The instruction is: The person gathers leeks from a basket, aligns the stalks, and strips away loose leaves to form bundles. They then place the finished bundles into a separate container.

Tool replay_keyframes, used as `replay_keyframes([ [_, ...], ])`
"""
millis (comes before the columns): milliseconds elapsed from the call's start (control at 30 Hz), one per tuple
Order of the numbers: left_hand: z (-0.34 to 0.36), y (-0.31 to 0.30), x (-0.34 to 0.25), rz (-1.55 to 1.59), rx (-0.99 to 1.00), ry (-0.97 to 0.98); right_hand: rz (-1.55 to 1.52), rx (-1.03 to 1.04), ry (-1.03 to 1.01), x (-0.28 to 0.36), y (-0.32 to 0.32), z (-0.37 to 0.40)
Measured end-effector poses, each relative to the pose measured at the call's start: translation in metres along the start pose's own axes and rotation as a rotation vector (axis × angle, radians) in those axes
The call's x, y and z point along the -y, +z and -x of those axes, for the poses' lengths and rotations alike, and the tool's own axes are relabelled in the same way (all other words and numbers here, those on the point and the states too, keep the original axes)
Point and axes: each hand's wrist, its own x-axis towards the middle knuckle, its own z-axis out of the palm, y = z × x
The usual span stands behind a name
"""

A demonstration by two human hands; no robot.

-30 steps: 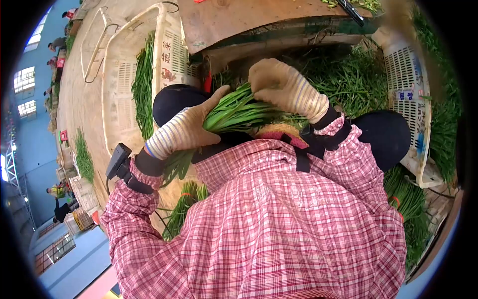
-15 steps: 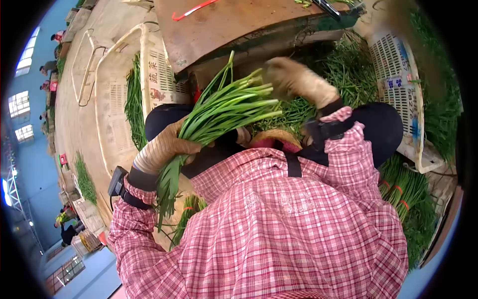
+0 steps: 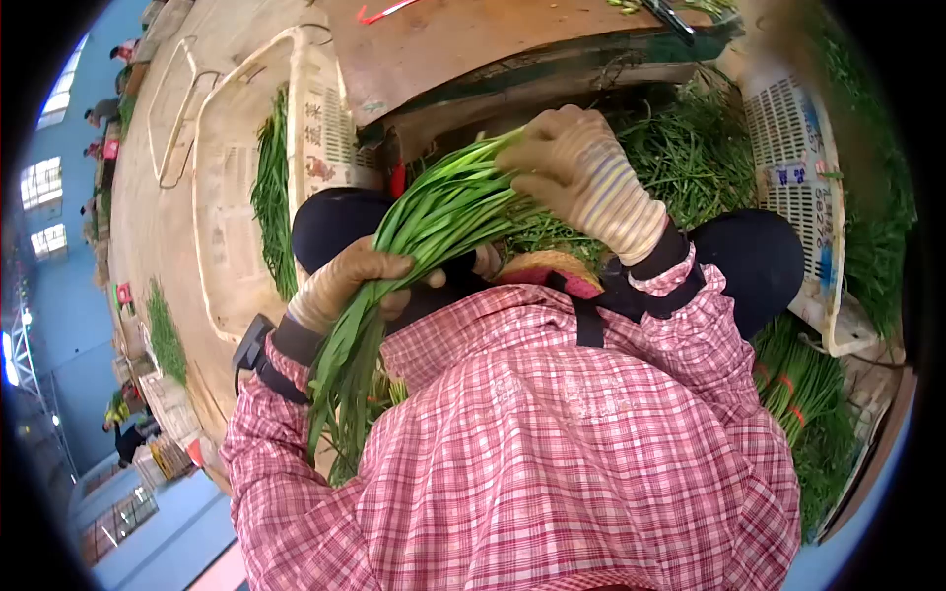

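Observation:
A bunch of garlic chives [image 3: 448, 202] lies slantwise across my lap, leafy ends drooping at lower left and cut ends at upper right. My left hand [image 3: 360, 281], in a tan work glove, is wrapped round its leafy part. At the other end, my right hand [image 3: 581, 177], gloved too, closes its fingers over the stem ends and hides their tips. Loose green trimmings [image 3: 680, 148] are heaped just beyond the right hand. A round woven seat or basket rim [image 3: 547, 264] with pink in it shows between my legs.
A brown work board [image 3: 424, 59] stands ahead, with a red hooked tool [image 3: 389, 11] and a black-handled tool [image 3: 670, 20] on it. White plastic crates [image 3: 202, 187] flank me; the left one holds chives [image 3: 269, 197]. Banded bundles [image 3: 788, 389] lie at right. Other people are far left.
My right hand, blurred and apart from the stems before, has come onto the stem ends. The bunch has turned slightly, and the left hand keeps its grip.

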Motion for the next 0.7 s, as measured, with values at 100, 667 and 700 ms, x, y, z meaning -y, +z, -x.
replay_keyframes([
  [100, 0.001, 0.000, 0.003, -0.087, -0.020, -0.009, 0.435, 0.307, -0.039, 0.008, 0.010, -0.008],
  [667, -0.007, -0.003, 0.015, 0.017, -0.017, -0.005, 0.080, -0.199, 0.389, -0.002, 0.014, 0.013],
  [700, -0.005, 0.001, 0.013, -0.014, -0.059, -0.034, -0.024, -0.260, 0.436, -0.003, 0.015, 0.011],
])
